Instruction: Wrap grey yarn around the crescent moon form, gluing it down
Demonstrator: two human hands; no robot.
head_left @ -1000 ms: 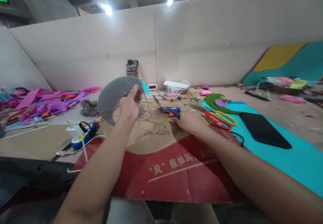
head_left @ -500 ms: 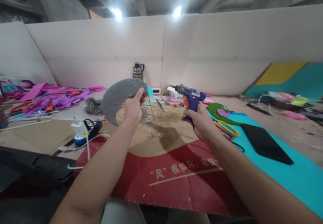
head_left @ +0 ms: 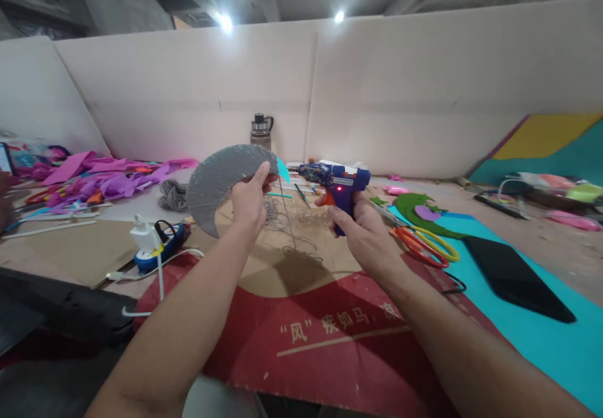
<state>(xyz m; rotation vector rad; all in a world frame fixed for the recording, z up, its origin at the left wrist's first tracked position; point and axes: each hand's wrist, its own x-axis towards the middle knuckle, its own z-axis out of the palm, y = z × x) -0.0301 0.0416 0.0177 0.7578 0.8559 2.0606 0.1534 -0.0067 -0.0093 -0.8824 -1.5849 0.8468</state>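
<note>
At eleven o'clock I have the left hand (head_left: 249, 206) pinching the grey crescent (head_left: 206, 182), fingers closed near its turquoise tip (head_left: 283, 171). Toward one o'clock, my right hand (head_left: 363, 228) has fingers wrapped round the blue glue gun (head_left: 347, 187), nozzle (head_left: 293, 169) toward nine, near that tip.

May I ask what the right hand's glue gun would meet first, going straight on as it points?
Probably the turquoise tip of the crescent, just ahead of the nozzle, though depth is unclear.
</note>
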